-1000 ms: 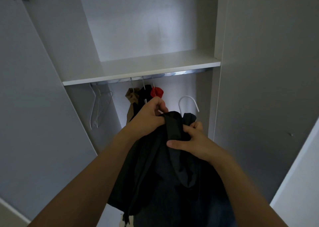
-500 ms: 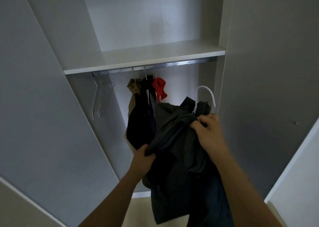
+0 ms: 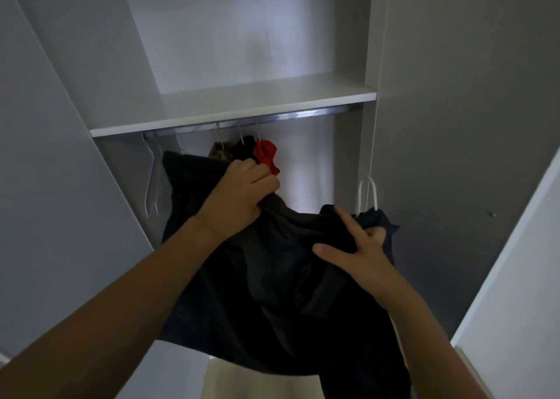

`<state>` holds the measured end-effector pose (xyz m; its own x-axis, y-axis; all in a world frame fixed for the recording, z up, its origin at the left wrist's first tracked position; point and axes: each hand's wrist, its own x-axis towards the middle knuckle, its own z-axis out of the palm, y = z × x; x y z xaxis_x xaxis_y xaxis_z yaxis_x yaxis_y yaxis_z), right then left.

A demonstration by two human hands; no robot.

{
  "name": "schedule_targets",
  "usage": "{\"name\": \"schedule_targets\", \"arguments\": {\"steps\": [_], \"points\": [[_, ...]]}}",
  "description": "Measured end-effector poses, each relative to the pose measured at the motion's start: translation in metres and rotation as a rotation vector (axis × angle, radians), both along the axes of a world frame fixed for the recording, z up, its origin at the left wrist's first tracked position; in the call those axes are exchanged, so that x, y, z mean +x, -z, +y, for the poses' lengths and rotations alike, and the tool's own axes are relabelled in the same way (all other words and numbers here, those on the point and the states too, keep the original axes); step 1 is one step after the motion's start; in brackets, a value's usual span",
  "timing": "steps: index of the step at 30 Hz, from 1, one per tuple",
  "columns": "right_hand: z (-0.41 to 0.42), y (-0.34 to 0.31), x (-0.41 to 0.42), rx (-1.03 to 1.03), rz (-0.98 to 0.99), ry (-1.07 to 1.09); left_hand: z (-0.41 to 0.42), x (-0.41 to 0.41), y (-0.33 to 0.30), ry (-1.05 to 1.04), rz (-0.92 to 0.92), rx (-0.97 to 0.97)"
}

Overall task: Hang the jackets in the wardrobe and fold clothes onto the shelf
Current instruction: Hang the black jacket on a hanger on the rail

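We ready the dark jacket (image 3: pixel 272 277) for hanging
Left hand (image 3: pixel 239 198) bunches its collar, right hand (image 3: pixel 360 256) pinches fabric by the white hanger (image 3: pixel 367 197); next, hook the rail (image 3: pixel 272 119)

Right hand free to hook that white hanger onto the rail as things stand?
Probably not yet. The right hand holds the dark jacket below the white hanger, whose hook sits well under the rail. The rail's right stretch looks bare, so lifting should do it.

Single head view, worn by person standing close before wardrobe shelf (image 3: pixel 233 107), angled upward at it; rail (image 3: pixel 272 118) just beneath shelf, forearms entering from below.
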<state>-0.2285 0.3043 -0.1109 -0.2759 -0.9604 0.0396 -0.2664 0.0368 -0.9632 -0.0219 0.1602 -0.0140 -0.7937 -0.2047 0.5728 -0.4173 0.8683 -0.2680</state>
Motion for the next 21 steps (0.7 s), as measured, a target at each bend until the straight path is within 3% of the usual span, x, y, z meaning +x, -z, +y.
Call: {"name": "schedule_targets", "arguments": {"steps": [7, 10, 13, 16, 18, 21], "points": [[-0.015, -0.006, 0.02, -0.064, 0.237, -0.024, 0.026, -0.029, -0.006, 0.197, 0.11, 0.311], [-0.021, 0.0, 0.022, -0.088, 0.223, 0.112, 0.018, -0.023, -0.002, 0.094, 0.092, 0.328], [-0.021, 0.004, 0.017, -0.139, 0.102, 0.256, 0.0, -0.003, 0.016, -0.164, 0.02, 0.395], [-0.021, 0.006, 0.02, -0.139, 0.123, 0.238, -0.009, 0.011, 0.048, -0.345, 0.068, 0.69], [-0.02, 0.009, 0.026, -0.097, 0.199, 0.209, -0.011, 0.01, 0.062, -0.357, 0.26, 0.843], [-0.016, 0.014, 0.02, -0.047, 0.239, 0.191, -0.007, 0.004, 0.062, -0.253, 0.277, 0.692]]}}
